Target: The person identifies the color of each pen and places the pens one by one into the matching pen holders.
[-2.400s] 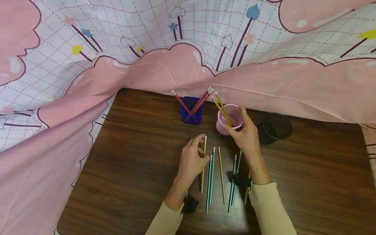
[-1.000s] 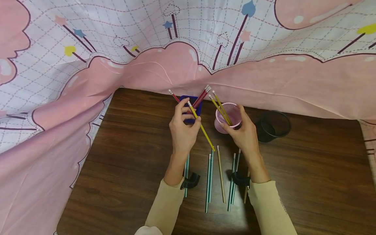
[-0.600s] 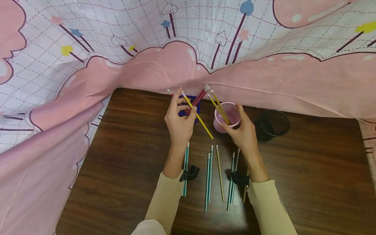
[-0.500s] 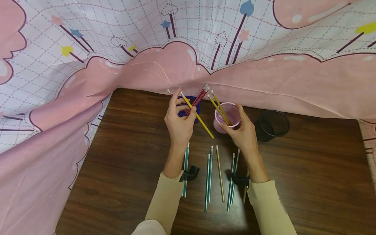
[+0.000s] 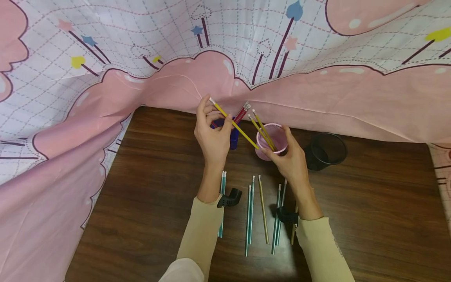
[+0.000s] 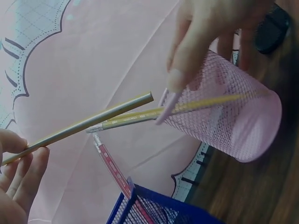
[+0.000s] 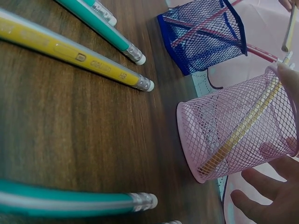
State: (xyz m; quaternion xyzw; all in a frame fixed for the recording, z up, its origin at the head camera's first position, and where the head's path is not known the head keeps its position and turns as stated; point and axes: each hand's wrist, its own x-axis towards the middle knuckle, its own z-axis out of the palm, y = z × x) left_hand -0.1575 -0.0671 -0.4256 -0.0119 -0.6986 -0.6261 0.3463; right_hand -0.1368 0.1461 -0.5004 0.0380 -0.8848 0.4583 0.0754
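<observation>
Left hand (image 5: 212,136) pinches a slim, straight yellow pencil (image 5: 243,133); in the head view its lower end seems to meet a round pink wire-mesh cup (image 5: 262,154), while the left wrist view reveals a gap; right hand (image 5: 293,159) holds that cup near its rim

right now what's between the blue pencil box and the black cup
In the head view: the pink cup, gripped by the right hand, with two yellow pencils inside; another pencil, pinched by the left hand, juts in too.
</observation>
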